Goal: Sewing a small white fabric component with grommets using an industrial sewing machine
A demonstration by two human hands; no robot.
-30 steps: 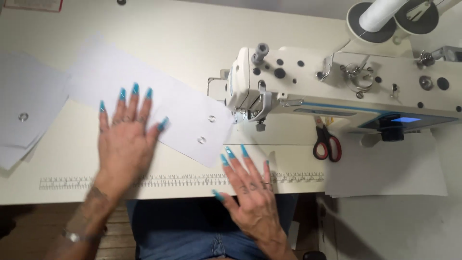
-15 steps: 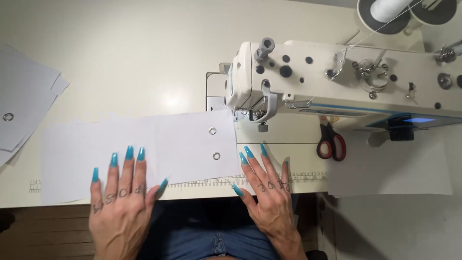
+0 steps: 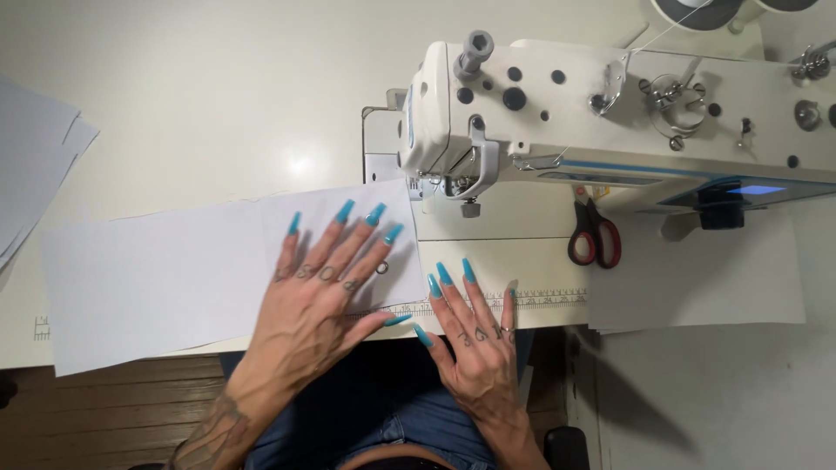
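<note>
A long white fabric piece (image 3: 157, 270) lies flat across the cream table, its right end just left of the sewing machine's needle area (image 3: 460, 187). My left hand (image 3: 326, 287) presses flat on that right end, fingers spread, with long turquoise nails; a small metal ring (image 3: 381, 268) shows beside its fingers. My right hand (image 3: 475, 335) rests flat on the table's front edge, over the printed ruler strip (image 3: 540, 300), just right of the fabric. Neither hand grips anything.
The white sewing machine (image 3: 627, 113) fills the upper right. Red-handled scissors (image 3: 594, 239) lie under its arm, on a white sheet (image 3: 723, 278). More white fabric pieces (image 3: 35, 165) are stacked at the far left. A thread spool base (image 3: 705, 10) sits at the top.
The fabric piece has gone from slanted to lying straight along the table edge. My left hand has slid right along it to the end near the needle. The right hand has barely moved.
</note>
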